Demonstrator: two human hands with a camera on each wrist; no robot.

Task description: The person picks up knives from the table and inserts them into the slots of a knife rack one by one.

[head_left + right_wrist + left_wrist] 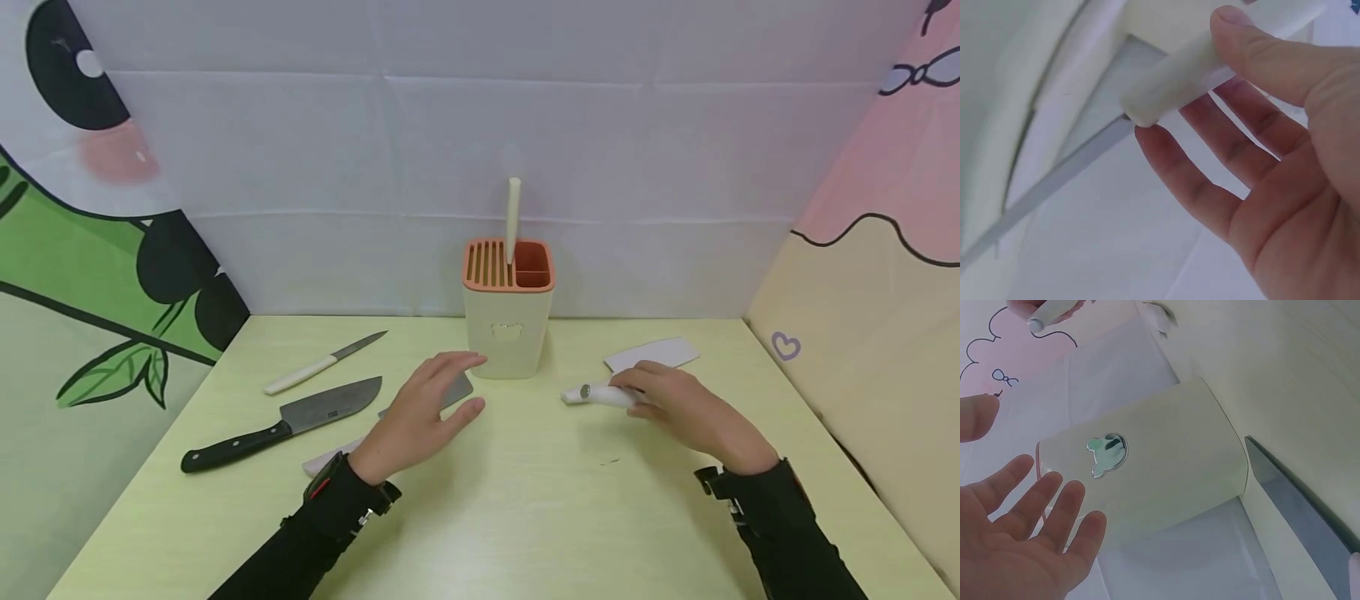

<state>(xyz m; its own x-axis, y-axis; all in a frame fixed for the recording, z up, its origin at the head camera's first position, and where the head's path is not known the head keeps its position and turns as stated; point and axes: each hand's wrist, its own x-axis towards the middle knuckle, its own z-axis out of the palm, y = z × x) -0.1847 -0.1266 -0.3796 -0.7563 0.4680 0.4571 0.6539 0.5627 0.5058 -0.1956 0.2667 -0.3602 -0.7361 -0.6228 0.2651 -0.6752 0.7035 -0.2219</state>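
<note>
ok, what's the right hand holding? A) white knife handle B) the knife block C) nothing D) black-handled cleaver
A: the right hand grips a white knife handle, thumb over it in the right wrist view, while the black-handled cleaver lies untouched on the table and the knife block stands apart.

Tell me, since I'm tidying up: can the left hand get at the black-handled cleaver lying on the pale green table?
Probably yes. The left hand hovers open and empty, and the black-handled cleaver lies uncovered just to its left, nothing between them.
</note>
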